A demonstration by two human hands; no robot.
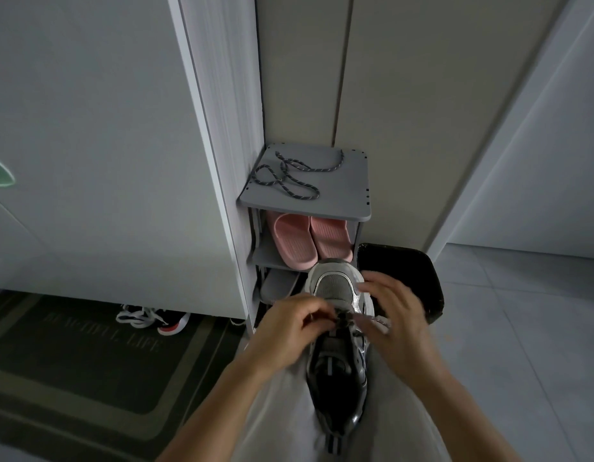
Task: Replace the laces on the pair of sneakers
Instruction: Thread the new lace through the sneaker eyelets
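— Holding what, the left hand [287, 330]?

— Its fingers are curled in and pinch the threaded lace [341, 317], just where that lace crosses the lowest eyelets of the sneaker [335, 361].

— And where does the sneaker lie?

— On the person's lap, between the thighs in pale trousers [282, 415]. Its heel is toward the person, and its grey mesh toe points away at the shoe rack [342, 191].

— What about the right hand [394, 315]?

— It is at the sneaker's right side, with the fingers bent and the thumb up near the toe. It is blurred, so I cannot tell whether it grips the lace or only touches the shoe.

— Is there a second lace?

— Yes, a loose lace [286, 171], dark and speckled, lies in loops on the rack's top board. It reaches from the left edge toward the far right corner.

— What sits below that board?

— Pink slippers [309, 243] stand side by side on the next shelf. A grey shoe [277, 285] is on the shelf under them, at its left edge.

— What else is around the rack?

— A black bin [419, 278] stands just beside the rack on the right. A dark doormat [89, 361] lies to the left, with a black shoe with white laces [162, 321] at its far edge.
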